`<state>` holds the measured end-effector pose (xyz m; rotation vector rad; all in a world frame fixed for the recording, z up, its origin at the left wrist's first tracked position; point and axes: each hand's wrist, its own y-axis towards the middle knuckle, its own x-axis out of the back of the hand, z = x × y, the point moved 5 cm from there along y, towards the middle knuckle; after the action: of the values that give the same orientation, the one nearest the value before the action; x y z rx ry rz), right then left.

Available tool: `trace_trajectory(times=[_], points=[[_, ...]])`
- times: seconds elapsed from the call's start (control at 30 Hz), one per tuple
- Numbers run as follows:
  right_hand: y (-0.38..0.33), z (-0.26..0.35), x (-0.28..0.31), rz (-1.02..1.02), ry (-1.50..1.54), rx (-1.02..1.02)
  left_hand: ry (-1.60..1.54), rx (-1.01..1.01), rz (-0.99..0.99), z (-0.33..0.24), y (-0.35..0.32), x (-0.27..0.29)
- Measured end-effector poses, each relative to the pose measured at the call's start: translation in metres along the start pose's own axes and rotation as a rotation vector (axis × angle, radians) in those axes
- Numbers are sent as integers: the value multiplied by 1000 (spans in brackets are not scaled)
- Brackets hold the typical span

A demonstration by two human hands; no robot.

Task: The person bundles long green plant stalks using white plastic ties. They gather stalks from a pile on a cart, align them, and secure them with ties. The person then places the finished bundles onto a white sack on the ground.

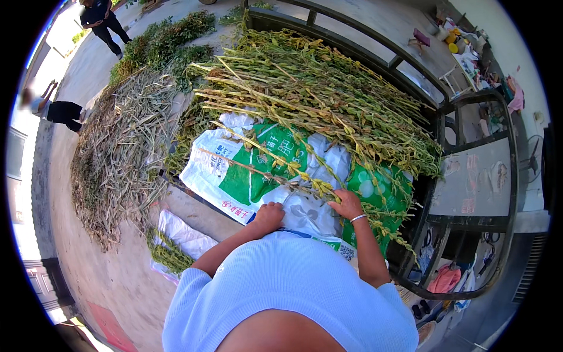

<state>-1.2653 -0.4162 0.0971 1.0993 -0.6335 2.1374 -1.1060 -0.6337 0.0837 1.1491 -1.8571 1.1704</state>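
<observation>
My right hand (348, 205), with a pale band at its wrist, is closed around a dried stalk (275, 178) covered in yellow-green pods. That stalk slants across green-and-white printed plastic sacks (258, 176) spread flat in front of me. Another podded stalk (311, 171) lies across the sacks and meets it near my right hand. My left hand (268, 217) rests on the near side of the sacks, fingers curled in; what they hold, if anything, is hidden. Just beyond the sacks lies a thick heap of similar podded stalks (328, 94).
A dark metal cart frame (437, 123) borders the heap at the back and right. Left on the ground are dry stalks (117, 146), green plants (170, 44) and a white sack (179, 234) with a small podded bundle (170, 252). Two people (102, 20) stand at far left.
</observation>
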Motion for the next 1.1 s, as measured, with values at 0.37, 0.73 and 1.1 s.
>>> trace_trajectory(times=[0.37,0.73,1.1], points=[[-12,-9,-10,-81,35,-11,-23,-107,23,-7,15,-4],[8,6,11,9,-147,-151,-205,-151,-22,-2,17,-5],[67,-7,-10,-346,-239,-162,-298,-139,-56,1,10,-16]])
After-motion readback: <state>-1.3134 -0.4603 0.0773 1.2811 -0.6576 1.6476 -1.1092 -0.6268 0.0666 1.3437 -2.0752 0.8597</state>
